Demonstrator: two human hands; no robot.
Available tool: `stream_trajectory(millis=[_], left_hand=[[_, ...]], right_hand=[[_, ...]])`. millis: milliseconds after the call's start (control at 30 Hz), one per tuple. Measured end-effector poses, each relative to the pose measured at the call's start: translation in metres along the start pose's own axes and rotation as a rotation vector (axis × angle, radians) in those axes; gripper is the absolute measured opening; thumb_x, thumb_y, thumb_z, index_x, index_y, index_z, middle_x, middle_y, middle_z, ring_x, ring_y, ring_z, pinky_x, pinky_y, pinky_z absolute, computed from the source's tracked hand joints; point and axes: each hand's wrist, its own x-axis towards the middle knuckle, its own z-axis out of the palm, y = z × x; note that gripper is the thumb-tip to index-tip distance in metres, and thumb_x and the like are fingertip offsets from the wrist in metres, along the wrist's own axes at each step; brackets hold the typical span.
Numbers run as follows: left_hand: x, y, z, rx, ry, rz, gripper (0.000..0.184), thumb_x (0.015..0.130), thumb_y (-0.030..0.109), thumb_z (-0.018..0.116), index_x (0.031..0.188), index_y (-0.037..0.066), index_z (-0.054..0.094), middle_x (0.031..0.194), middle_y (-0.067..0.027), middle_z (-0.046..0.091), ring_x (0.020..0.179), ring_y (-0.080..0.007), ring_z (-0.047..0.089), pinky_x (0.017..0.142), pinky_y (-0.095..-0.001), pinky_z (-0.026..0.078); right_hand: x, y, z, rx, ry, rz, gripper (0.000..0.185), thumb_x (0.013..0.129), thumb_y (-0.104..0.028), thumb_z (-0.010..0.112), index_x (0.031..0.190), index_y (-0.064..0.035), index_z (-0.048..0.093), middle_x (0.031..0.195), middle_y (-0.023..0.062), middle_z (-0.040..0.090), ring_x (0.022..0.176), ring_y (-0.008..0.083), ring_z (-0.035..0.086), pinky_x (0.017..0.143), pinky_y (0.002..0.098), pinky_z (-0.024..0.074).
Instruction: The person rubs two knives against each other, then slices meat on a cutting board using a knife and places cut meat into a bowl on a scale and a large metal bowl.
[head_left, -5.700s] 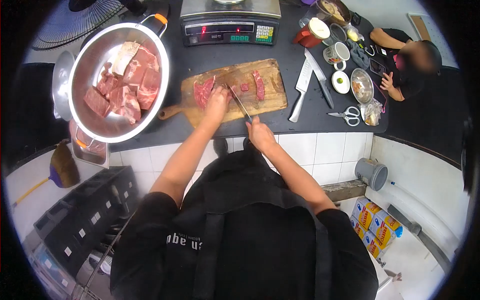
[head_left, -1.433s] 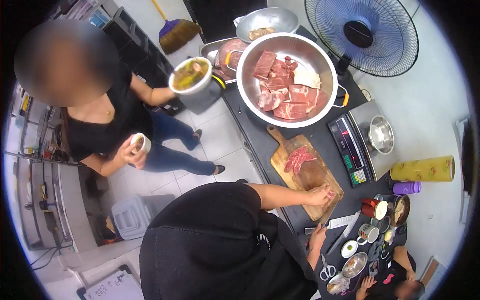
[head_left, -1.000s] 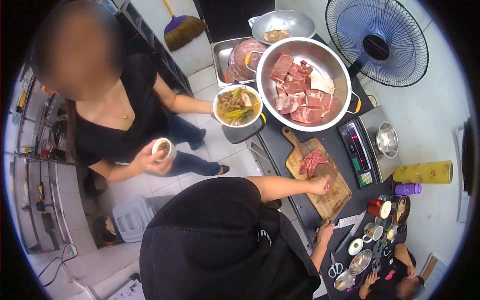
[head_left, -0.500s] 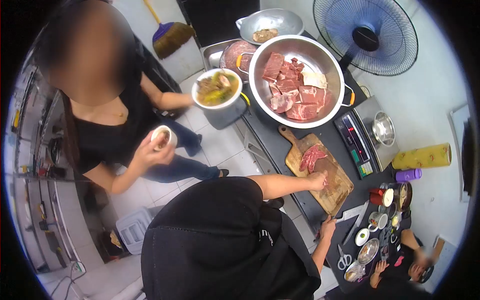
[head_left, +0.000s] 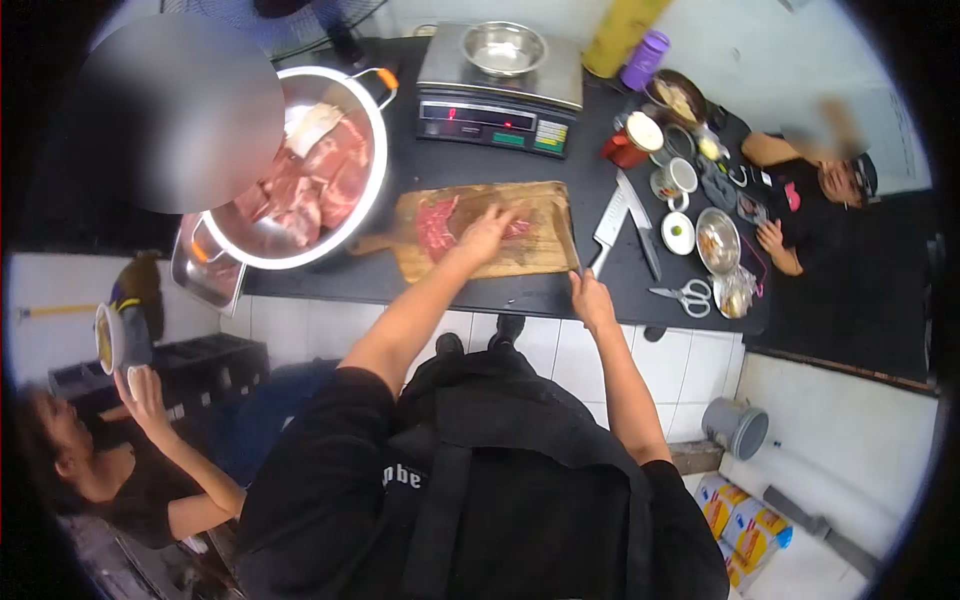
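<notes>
On the wooden cutting board point(head_left: 548, 258) lie slices of raw red meat point(head_left: 436, 230). My left hand point(head_left: 485, 235) rests over the board's middle, fingers spread, touching a piece of raw meat point(head_left: 518, 229) that it partly covers. At the board's right edge my right hand point(head_left: 592, 297) is closed around the handle of a knife point(head_left: 573, 245). The blade points away from me, along that edge. Two more knives lie just right of the board, a broad kitchen knife point(head_left: 609, 228) and a slimmer dark-handled knife point(head_left: 643, 232).
A large steel pot point(head_left: 377, 150) of raw meat stands left of the board. Behind it sits a digital scale point(head_left: 490, 115) bearing a steel bowl point(head_left: 504, 50). Scissors point(head_left: 688, 296), mugs and dishes crowd the right side. One person at left holds a bowl point(head_left: 107, 340); another person is at right.
The view has swung round, bringing the board to the middle. My left hand remains over the meat, its fingers now more spread; my right hand still grips the knife. The person at left has shifted.
</notes>
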Motion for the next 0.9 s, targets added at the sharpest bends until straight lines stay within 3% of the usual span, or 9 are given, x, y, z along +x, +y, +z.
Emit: stream_trajectory(millis=[33,133,300,367,400,467,567,900], left_hand=[[-0.004,-0.004,0.003,0.067,0.066,-0.008,0.068,0.073,0.012,0.074,0.135,0.011,0.045,0.128,-0.0193,0.047,0.108,-0.0388,0.056,0.092,-0.0445,0.048],[-0.017,-0.017,0.001,0.129,0.140,-0.026,0.065,0.072,0.010,0.072,0.132,0.008,0.046,0.128,-0.0204,0.047,0.112,-0.0412,0.051,0.095,-0.0454,0.046],[-0.025,-0.009,-0.002,0.209,0.260,-0.102,0.053,0.073,0.011,0.069,0.123,0.004,0.052,0.123,-0.0180,0.051,0.110,-0.0382,0.051,0.093,-0.0438,0.045],[-0.020,0.009,-0.006,0.157,0.427,0.062,0.037,0.076,0.014,0.069,0.111,0.005,0.060,0.111,-0.0146,0.058,0.106,-0.0348,0.054,0.089,-0.0425,0.045],[-0.016,0.011,-0.001,0.157,0.421,0.061,0.037,0.076,0.014,0.069,0.111,0.005,0.060,0.111,-0.0146,0.058,0.106,-0.0348,0.054,0.089,-0.0425,0.045],[-0.004,0.015,0.007,0.038,0.391,0.099,0.020,0.080,0.013,0.067,0.097,0.002,0.066,0.099,-0.0141,0.063,0.095,-0.0341,0.058,0.086,-0.0430,0.046],[-0.001,0.019,0.018,0.086,0.420,-0.009,0.016,0.081,0.015,0.067,0.092,0.002,0.067,0.094,-0.0138,0.064,0.089,-0.0336,0.059,0.080,-0.0431,0.048],[0.000,0.016,0.020,0.142,0.408,-0.048,0.015,0.080,0.018,0.067,0.090,0.007,0.067,0.090,-0.0085,0.064,0.088,-0.0291,0.060,0.075,-0.0418,0.050]], right_hand=[[-0.010,-0.015,-0.011,-0.044,-0.029,0.012,0.045,0.099,-0.038,0.042,0.107,0.0056,0.049,0.084,0.0348,0.063,0.085,0.0509,0.061,0.075,0.0555,0.0485],[-0.026,-0.030,-0.012,-0.033,-0.051,-0.038,0.039,0.099,-0.036,0.041,0.097,0.0025,0.047,0.077,0.0318,0.063,0.078,0.0507,0.062,0.073,0.0573,0.0478],[-0.038,-0.040,-0.004,-0.059,-0.082,-0.081,0.037,0.099,-0.035,0.043,0.098,0.0018,0.048,0.075,0.0302,0.064,0.076,0.0486,0.063,0.071,0.0570,0.0492],[-0.040,-0.040,0.000,-0.051,-0.095,-0.084,0.037,0.099,-0.034,0.043,0.098,0.0016,0.049,0.075,0.0298,0.064,0.076,0.0482,0.063,0.071,0.0569,0.0495],[-0.041,-0.040,0.002,-0.054,-0.105,-0.083,0.036,0.098,-0.034,0.043,0.098,0.0018,0.049,0.075,0.0296,0.064,0.076,0.0481,0.063,0.071,0.0570,0.0495],[-0.040,-0.040,0.004,-0.060,-0.113,-0.081,0.036,0.098,-0.033,0.044,0.097,0.0019,0.049,0.075,0.0294,0.064,0.075,0.0480,0.064,0.071,0.0572,0.0494],[-0.039,-0.038,0.005,-0.076,-0.119,-0.070,0.035,0.098,-0.032,0.044,0.097,0.0024,0.049,0.075,0.0293,0.064,0.075,0.0479,0.064,0.071,0.0571,0.0494],[-0.032,-0.044,-0.007,-0.112,-0.172,-0.088,0.035,0.099,-0.032,0.042,0.100,0.0030,0.048,0.077,0.0294,0.065,0.078,0.0477,0.064,0.073,0.0553,0.0499]])
